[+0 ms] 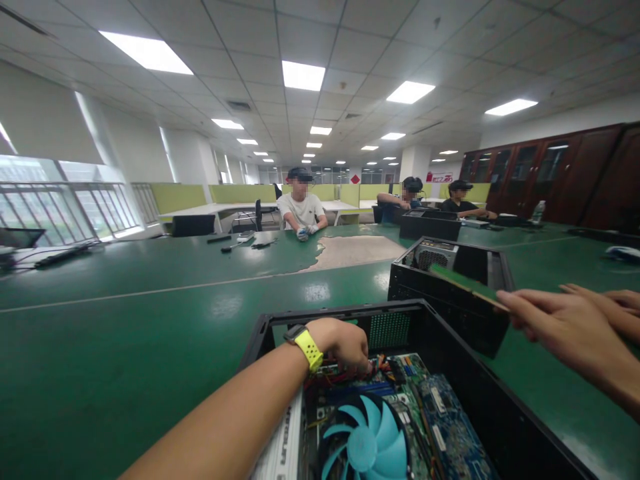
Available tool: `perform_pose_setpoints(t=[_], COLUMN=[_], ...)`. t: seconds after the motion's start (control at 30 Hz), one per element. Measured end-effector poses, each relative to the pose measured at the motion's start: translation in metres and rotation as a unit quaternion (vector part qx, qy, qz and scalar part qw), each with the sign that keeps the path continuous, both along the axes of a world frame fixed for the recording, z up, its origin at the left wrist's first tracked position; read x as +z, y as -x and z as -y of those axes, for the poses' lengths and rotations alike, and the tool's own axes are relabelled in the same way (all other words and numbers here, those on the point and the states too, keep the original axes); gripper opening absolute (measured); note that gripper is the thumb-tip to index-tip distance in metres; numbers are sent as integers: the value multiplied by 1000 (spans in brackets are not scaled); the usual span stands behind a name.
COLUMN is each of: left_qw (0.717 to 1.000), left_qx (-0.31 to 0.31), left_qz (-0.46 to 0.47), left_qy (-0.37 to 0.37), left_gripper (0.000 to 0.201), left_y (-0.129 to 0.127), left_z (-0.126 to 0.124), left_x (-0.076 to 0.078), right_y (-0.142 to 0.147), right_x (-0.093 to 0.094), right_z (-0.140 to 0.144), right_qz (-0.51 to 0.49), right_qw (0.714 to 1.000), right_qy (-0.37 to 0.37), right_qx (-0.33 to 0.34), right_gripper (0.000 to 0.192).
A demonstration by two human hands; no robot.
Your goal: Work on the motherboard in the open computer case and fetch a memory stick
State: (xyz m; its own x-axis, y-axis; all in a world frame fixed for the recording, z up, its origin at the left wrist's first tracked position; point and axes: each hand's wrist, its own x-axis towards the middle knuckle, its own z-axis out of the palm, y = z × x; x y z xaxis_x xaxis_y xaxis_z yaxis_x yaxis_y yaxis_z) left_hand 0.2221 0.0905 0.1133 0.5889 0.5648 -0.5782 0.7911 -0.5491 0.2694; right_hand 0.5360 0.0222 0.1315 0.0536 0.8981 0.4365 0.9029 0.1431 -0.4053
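My left hand (347, 345), with a yellow-strapped watch (306, 347) on the wrist, reaches into an open black computer case (500, 400). Its fingers are curled down among red and orange cables (384, 365) at the edge of the motherboard (407, 365); the fingertips are hidden. In front of that hand sits a cooling fan (363, 448) with light-blue blades. A blue circuit card (450, 417) lies to the fan's right. Over on the right, my right hand (555, 320) pinches one end of a long, thin green circuit board (465, 285), held in the air outside the case.
Behind the board stands a second black case (450, 293) with a power supply. Another person's hand (597, 300) shows at the right edge. Across the green table (150, 333) a person (303, 207) sits near small tools (265, 244); two others sit farther right.
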Motion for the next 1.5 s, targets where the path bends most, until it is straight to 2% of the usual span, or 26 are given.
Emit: perform_pose_setpoints(t=[0.1, 0.17, 0.23, 0.3, 0.43, 0.6, 0.77, 0.87, 0.97, 1.03, 1.13, 1.17, 1.23, 1.33, 1.4, 1.5], left_qw=[1000, 1000, 1000, 1000, 1000, 1000, 1000, 1000, 1000, 999, 997, 996, 994, 987, 984, 983], left_qx=[6, 5, 5, 6, 7, 3, 0, -2, -4, -9, -23, -27, -25, -5, 9, 25], left_qz=[-1, -3, -4, -3, -4, -8, -8, -9, -17, -21, -16, -17, -33, -69, -83, -82], left_qy=[-7, -9, -7, -7, -13, -13, -9, -11, -25, -39, -67, -78, -106, -142, -156, -161], left_gripper=[29, 30, 30, 30, 31, 31, 30, 30, 32, 35, 50, 51, 38, 22, 24, 25], left_y=[0, 0, 0, 0, 1, 1, 0, 0, 1, 2, 0, -1, -4, -9, -12, -15], left_z=[-1, -1, 0, 1, 2, 0, 0, 1, 2, 4, 9, 11, 14, 16, 16, 17], left_x=[0, 0, 1, 2, 3, 0, -2, -1, 3, 6, 11, 12, 12, 7, 0, -16], right_y=[46, 74, 90, 95, 92, 95, 96, 94, 90, 90, 95, 99, 108, 122, 130, 144], right_x=[-7, -17, -24, -26, -23, -24, -23, -22, -23, -23, -20, -18, -13, -10, -14, -27], right_z=[32, 47, 54, 53, 47, 48, 51, 50, 47, 44, 33, 28, 14, -10, -23, -33], right_qz=[51, 154, 239, 258, 199, 256, 273, 247, 183, 173, 176, 179, 195, 264, 325, 368], right_qw=[981, 960, 938, 934, 958, 936, 928, 939, 961, 960, 952, 951, 946, 923, 896, 870], right_qy=[125, 159, 183, 187, 155, 183, 201, 192, 164, 169, 169, 163, 160, 187, 211, 232], right_qx=[138, 172, 173, 160, 135, 154, 152, 140, 123, 140, 184, 194, 203, 208, 215, 234], right_gripper=[53, 47, 41, 41, 46, 40, 40, 43, 48, 47, 43, 42, 39, 26, 18, 18])
